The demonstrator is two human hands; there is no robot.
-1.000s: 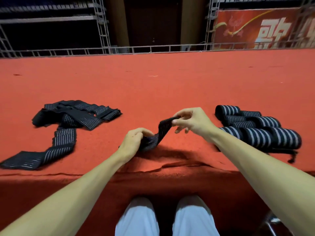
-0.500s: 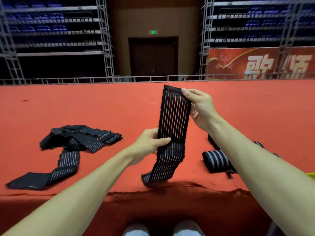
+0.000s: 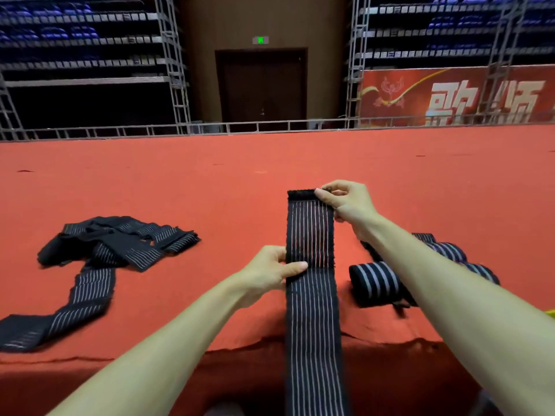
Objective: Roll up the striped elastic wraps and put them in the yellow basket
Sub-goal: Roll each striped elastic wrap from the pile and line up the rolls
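A striped wrap (image 3: 312, 310) runs stretched straight over the red table (image 3: 210, 190), its near end hanging past the edge. The right hand (image 3: 348, 202) pinches its far corner with curled fingers; the left hand (image 3: 267, 274) pinches its left edge midway. Rolled wraps (image 3: 375, 283) sit just right of it, and loose wraps (image 3: 120, 244) lie well to its left.

The long black elastic cloth wrap with thin white stripes (image 3: 312, 310) looks woven and ribbed, matt, with a fuzzy, frayed top edge. The loose heap of striped cloth wraps (image 3: 120, 244) and the rolled striped wraps (image 3: 375, 280) show the same dull knit. The red carpet (image 3: 210, 181) is matt, felt-like and slightly nubby. The grey metal truss (image 3: 175, 70) looks dull. The red banner (image 3: 450, 97) has a faint sheen.
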